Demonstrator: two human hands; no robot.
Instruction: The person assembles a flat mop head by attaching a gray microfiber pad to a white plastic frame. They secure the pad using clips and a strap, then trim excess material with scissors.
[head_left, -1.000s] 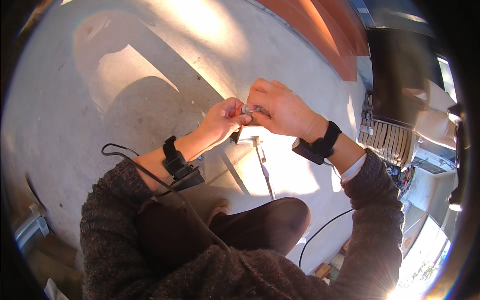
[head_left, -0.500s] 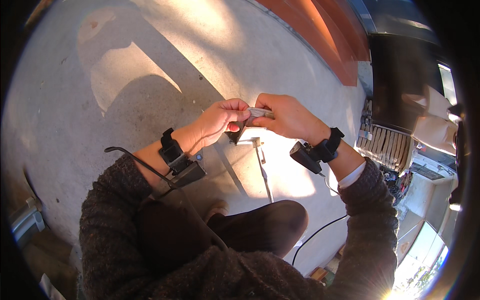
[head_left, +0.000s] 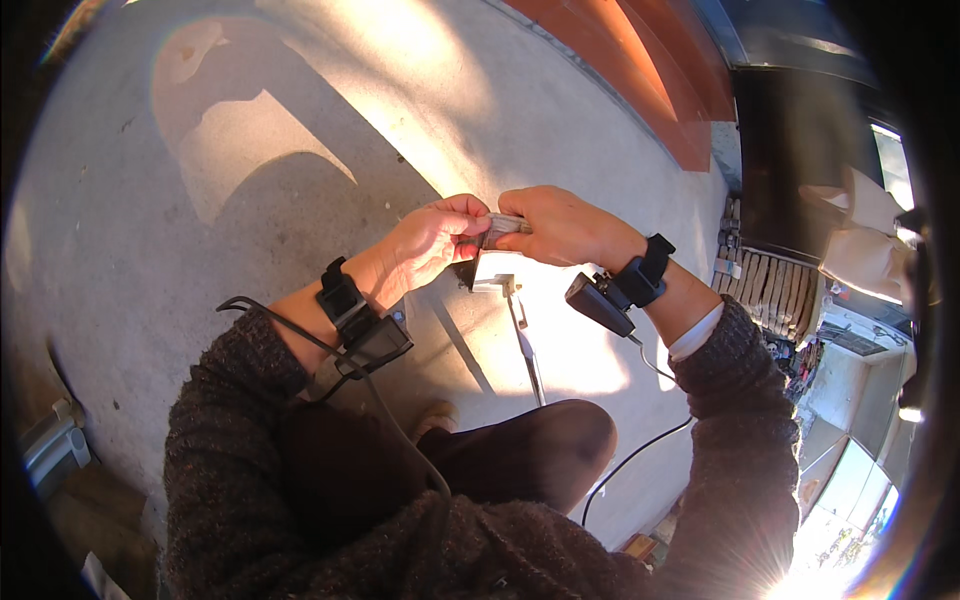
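Observation:
A small pale grey piece point(head_left: 508, 224), streaked along its length like folded cloth or bundled strands, is pinched between my two hands. At its left end, the thumb and fingers of my left hand point(head_left: 432, 240) close on it. My right hand point(head_left: 572, 230) wraps over its right end, hiding part of it. Just beneath is the head of a slim stand point(head_left: 494, 272), a bright, light-coloured plate with a dark left edge. Its thin metal pole point(head_left: 530, 355) runs down toward my folded leg. Whether the grey piece touches the plate, I cannot tell.
Black devices are strapped to my left wrist point(head_left: 375, 345) and right wrist point(head_left: 605, 302), trailing cables point(head_left: 640, 455). Orange-red panels point(head_left: 670, 90) stand at the far right on the concrete floor point(head_left: 300, 210). A stack of brownish strips point(head_left: 765, 290) lies at the right.
Both hands have shifted slightly left, still gripping the grey piece. My left hand has turned a little, and more of the grey piece shows between my fingers.

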